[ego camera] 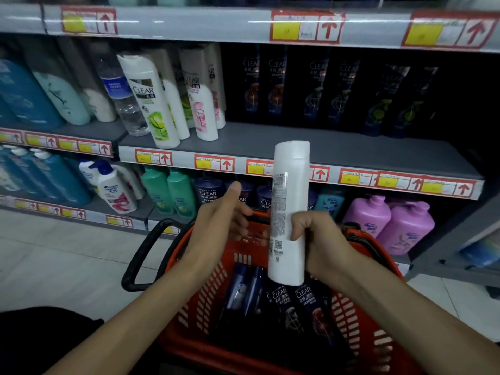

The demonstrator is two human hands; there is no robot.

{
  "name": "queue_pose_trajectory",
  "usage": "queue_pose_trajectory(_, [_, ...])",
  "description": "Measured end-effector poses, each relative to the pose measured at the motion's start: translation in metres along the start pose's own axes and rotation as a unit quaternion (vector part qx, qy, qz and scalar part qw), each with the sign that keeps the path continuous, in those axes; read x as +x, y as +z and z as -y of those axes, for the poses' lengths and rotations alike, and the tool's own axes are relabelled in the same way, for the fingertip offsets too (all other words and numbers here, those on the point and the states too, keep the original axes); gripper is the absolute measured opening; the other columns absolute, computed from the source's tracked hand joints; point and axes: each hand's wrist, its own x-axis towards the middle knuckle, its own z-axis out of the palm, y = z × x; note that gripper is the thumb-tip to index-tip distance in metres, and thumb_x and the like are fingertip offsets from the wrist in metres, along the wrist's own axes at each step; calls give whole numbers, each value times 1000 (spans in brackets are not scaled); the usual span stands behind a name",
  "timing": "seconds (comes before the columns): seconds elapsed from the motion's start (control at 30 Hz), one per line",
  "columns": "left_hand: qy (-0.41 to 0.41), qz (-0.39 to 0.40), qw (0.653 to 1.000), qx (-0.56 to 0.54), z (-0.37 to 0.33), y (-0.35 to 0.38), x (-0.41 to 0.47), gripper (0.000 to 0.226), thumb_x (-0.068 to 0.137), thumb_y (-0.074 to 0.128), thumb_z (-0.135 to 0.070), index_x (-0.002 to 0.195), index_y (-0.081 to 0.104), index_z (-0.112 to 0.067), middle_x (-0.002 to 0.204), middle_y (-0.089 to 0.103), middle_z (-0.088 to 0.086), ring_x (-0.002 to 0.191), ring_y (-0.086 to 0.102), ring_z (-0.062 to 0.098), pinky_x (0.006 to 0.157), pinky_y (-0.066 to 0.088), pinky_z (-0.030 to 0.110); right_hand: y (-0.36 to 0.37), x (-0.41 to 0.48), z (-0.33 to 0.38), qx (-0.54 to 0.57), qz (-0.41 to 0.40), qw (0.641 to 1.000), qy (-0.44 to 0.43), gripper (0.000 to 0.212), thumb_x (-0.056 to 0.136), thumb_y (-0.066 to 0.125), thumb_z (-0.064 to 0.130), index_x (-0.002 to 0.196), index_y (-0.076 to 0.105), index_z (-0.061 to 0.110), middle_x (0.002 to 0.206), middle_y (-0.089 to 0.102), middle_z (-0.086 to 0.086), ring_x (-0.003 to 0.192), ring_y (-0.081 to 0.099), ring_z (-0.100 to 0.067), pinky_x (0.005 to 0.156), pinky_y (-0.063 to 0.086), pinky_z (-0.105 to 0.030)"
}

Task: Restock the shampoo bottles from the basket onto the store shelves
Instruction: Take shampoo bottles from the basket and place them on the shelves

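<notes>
My right hand (pixel 313 236) grips a white shampoo bottle (pixel 288 201) around its lower half and holds it upright above the red basket (pixel 359 315), its printed back label facing me. My left hand (pixel 227 215) hovers open just left of the bottle, thumb raised and fingers loosely spread, apart from it. Several dark Clear bottles (pixel 295 307) lie in the basket. The middle shelf (pixel 338 151) carries white Clear bottles (pixel 151 101) at its left and dark Clear bottles (pixel 324 90) along the back, with bare board in front.
The basket's black handle (pixel 140 255) sticks out to the left over the tiled floor. On the lower shelf stand green bottles (pixel 170 190), dark Clear bottles and purple pump bottles (pixel 389 223). Blue and teal bottles (pixel 40 93) fill the left shelves. Red price tags line each shelf edge.
</notes>
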Motion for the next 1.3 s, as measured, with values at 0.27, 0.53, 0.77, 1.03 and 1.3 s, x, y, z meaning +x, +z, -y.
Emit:
queue_pose_trajectory(0.27, [62,74,995,29,-25,-21,-7,27,98,63,-47,106,77,-25,100,78,-1,99,74,18,91,58,38,44,14,-1,-167,-63,980,-84,67,63,68,6,127,53,16,115,68,-12,102,69,-24,83,59,-43])
queue_pose_trajectory(0.53, [103,25,990,90,-35,-59,15,30,92,76,-30,122,70,-33,86,77,-2,84,73,9,78,59,38,87,49,17,-312,-190,893,-264,64,69,91,11,115,51,30,93,70,9,78,68,1,63,56,-22])
queue_pose_trajectory(0.77, [113,-69,988,75,-43,-83,60,22,81,73,-45,103,72,-47,82,76,0,80,74,19,77,62,52,121,97,31,-375,-150,857,-321,74,68,92,28,127,48,32,107,69,18,94,67,5,78,60,-25])
queue_pose_trajectory(1.03, [136,-92,986,32,-52,-110,100,33,92,74,-10,102,72,-42,77,76,-13,75,71,1,76,59,33,133,148,52,-394,-142,839,-347,66,67,94,11,124,61,21,109,71,18,97,66,10,78,52,-9])
queue_pose_trajectory(1.3, [85,-59,994,35,-63,-122,134,61,100,56,1,151,50,-33,125,66,-2,117,62,11,88,53,29,141,208,65,-391,-200,811,-387,66,69,91,12,126,61,21,114,73,11,102,67,-1,86,57,-25])
